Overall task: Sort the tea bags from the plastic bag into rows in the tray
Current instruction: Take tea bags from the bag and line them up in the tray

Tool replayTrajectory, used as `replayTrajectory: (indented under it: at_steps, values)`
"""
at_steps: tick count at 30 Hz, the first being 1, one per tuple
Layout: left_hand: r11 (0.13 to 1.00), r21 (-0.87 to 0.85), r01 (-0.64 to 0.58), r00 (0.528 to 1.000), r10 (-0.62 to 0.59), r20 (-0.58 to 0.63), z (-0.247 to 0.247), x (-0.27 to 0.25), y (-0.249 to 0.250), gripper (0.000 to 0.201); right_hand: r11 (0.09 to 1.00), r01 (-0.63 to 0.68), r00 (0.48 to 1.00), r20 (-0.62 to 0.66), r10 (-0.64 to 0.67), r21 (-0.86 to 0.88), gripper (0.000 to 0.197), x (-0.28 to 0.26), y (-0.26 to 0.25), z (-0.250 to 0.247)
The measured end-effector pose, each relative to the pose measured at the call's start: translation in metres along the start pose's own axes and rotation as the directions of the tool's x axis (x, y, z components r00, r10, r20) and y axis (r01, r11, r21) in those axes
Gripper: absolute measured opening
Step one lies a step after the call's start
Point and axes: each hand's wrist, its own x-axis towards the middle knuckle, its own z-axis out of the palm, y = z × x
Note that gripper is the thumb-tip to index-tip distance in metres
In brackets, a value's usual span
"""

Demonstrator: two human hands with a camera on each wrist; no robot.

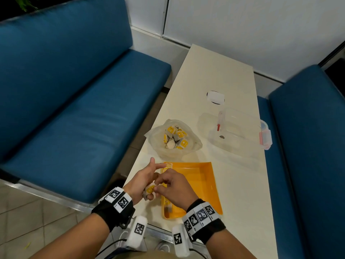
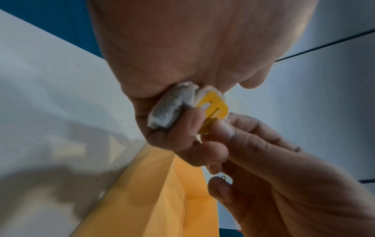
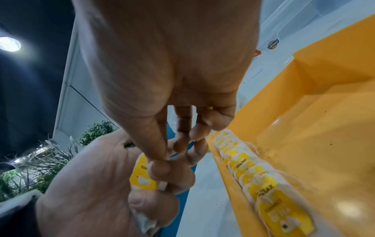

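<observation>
In the head view, low centre, the left hand point(image 1: 142, 181) and right hand point(image 1: 174, 186) meet over the orange tray's point(image 1: 209, 186) left edge; the plastic bag point(image 1: 174, 139) lies above it on the bench point(image 1: 214, 71). The left wrist view shows the left grip curled round a tea bag point(image 2: 170, 109), the right fingers point(image 2: 223, 128) pinching its yellow tag point(image 2: 213, 107). In the right wrist view, a row of tea bags point(image 3: 255, 178) lines the tray's left wall at lower right.

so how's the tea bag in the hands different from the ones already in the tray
The held tea bag is up in the air, gripped by the left hand while the right hand pinches its yellow tag; the tea bags in the tray lie untouched. The held one is alone; those form a row along the tray's left wall. All have yellow tags.
</observation>
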Motion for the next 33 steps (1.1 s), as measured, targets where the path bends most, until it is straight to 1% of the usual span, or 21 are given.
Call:
replayTrajectory:
  at_steps: [1,3,6,8,10,13,17,21,23,24,26,28,31,33]
  values:
    - [1.0,-0.008,-0.002,1.0,0.002,0.005,0.0,-0.001,0.001,0.067,1.0,-0.002,1.0,-0.005,0.002,0.0,0.007,0.0,0.0,0.0]
    - [0.999,0.023,-0.027,0.999,0.026,0.021,0.0,-0.004,0.002,0.059,0.999,-0.024,1.0,-0.019,0.024,0.029,0.01,0.001,0.002,-0.005]
    - [0.979,0.181,-0.098,0.995,0.092,0.039,-0.008,-0.008,0.002,0.04,0.993,-0.056,0.997,-0.045,0.061,0.107,0.011,0.003,0.006,-0.016]
    - [0.948,0.292,-0.125,0.992,0.124,0.022,-0.013,-0.008,0.0,0.02,0.991,-0.062,0.994,-0.08,0.072,0.12,0.011,0.005,0.009,-0.023]
    - [0.919,0.374,-0.125,0.989,0.146,-0.026,-0.016,-0.006,-0.002,0.002,0.99,-0.057,0.99,-0.122,0.072,0.125,0.011,0.006,0.011,-0.028]
    - [0.903,0.399,-0.159,0.978,0.2,-0.063,-0.012,-0.004,-0.002,0.003,0.981,-0.059,0.984,-0.152,0.088,0.183,0.011,0.007,0.011,-0.029]
    - [0.89,0.409,-0.203,0.966,0.249,-0.063,-0.003,0.0,-0.001,0.003,0.951,-0.095,0.983,-0.124,0.137,0.294,0.01,0.006,0.011,-0.025]
    - [0.877,0.451,-0.165,0.967,0.234,-0.101,-0.005,0.003,-0.004,0.015,0.945,-0.094,0.982,-0.127,0.14,0.314,0.006,0.002,0.015,-0.031]
    - [0.856,0.497,-0.138,0.965,0.229,-0.126,-0.01,0.004,-0.007,0.018,0.958,-0.125,0.985,-0.084,0.151,0.259,0.006,0.0,0.026,-0.032]
    - [0.839,0.529,-0.129,0.964,0.232,-0.133,-0.012,0.004,-0.009,0.017,0.967,-0.146,0.987,-0.04,0.158,0.211,0.008,-0.003,0.032,-0.033]
    - [0.811,0.572,-0.119,0.962,0.236,-0.134,-0.013,0.005,-0.012,0.017,0.975,-0.2,0.978,0.077,0.193,0.101,0.012,-0.009,0.043,-0.03]
    - [0.792,0.598,-0.121,0.962,0.241,-0.125,-0.012,0.005,-0.015,0.02,0.972,-0.235,0.956,0.179,0.233,-0.01,0.016,-0.015,0.051,-0.025]
    - [0.742,0.655,-0.142,0.96,0.264,-0.09,-0.007,0.006,-0.019,0.028,0.962,-0.237,0.934,0.239,0.265,-0.137,0.02,-0.019,0.057,-0.013]
    - [0.709,0.69,-0.148,0.963,0.261,-0.062,-0.005,0.007,-0.022,0.034,0.956,-0.242,0.921,0.27,0.28,-0.163,0.016,-0.02,0.057,-0.004]
